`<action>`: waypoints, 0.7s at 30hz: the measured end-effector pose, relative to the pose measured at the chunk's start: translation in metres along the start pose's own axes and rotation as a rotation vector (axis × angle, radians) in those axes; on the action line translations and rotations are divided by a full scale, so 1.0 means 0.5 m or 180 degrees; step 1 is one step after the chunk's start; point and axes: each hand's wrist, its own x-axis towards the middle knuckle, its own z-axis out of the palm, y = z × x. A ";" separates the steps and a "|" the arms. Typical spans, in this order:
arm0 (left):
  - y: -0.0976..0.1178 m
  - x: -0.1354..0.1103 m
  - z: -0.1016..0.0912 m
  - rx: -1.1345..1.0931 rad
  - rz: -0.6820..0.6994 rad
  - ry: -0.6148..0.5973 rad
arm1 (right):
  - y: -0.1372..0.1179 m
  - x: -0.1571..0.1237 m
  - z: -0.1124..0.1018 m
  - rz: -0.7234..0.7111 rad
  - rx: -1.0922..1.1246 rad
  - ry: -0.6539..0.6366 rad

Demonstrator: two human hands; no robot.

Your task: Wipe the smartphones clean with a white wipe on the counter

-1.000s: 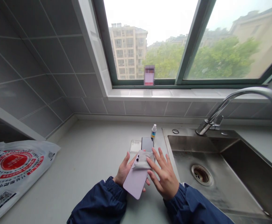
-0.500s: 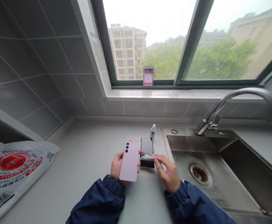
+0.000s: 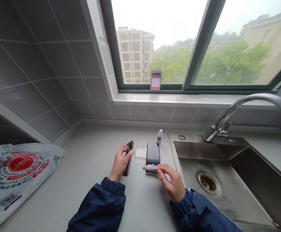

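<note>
My left hand (image 3: 120,161) grips a smartphone (image 3: 130,158) by its edges, turned so that its narrow side and dark screen face show. Between the fingertips of my right hand (image 3: 171,180) is a folded white-grey cloth (image 3: 150,167), held over the lower end of a second, dark-screened phone (image 3: 153,152) lying on the counter. A clear phone case (image 3: 140,151) lies flat to the left of that phone. Just behind it stands a small bottle (image 3: 159,136) with a white cap and a blue and yellow label.
A steel sink (image 3: 229,167) with a chrome faucet (image 3: 227,112) is set into the counter (image 3: 89,151) on the right. At the left lies a white plastic bag (image 3: 19,174) with red print. A window (image 3: 166,38) rises behind the counter.
My left hand has turned the phone from its pink back facing me to edge-on, and moved slightly left. The clear case is now uncovered. The cloth stays in my right hand.
</note>
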 end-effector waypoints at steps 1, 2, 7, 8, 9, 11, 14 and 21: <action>-0.003 0.009 0.002 0.0434 0.0152 -0.0010 | 0.001 -0.001 0.001 -0.0010 0.0021 -0.0027; -0.006 0.018 0.006 0.0849 0.0252 -0.0004 | 0.001 -0.001 0.001 -0.0020 0.0045 -0.0052; -0.007 0.051 0.050 0.2102 0.0523 0.0354 | -0.003 -0.004 0.003 -0.0061 0.0115 -0.0128; -0.006 0.055 0.062 0.2234 0.0511 0.0360 | -0.004 -0.004 0.003 -0.0065 0.0115 -0.0131; -0.006 0.057 0.073 0.2345 0.0496 0.0341 | -0.005 -0.005 0.003 -0.0070 0.0114 -0.0132; -0.009 0.060 0.093 0.2555 0.0436 0.0303 | -0.004 -0.005 0.002 -0.0079 0.0107 -0.0135; -0.021 0.063 0.111 0.2846 0.0319 0.0272 | -0.002 -0.004 0.002 -0.0086 0.0099 -0.0143; -0.041 0.067 0.112 0.3039 0.0455 0.0249 | 0.000 -0.003 0.003 -0.0072 0.0049 -0.0157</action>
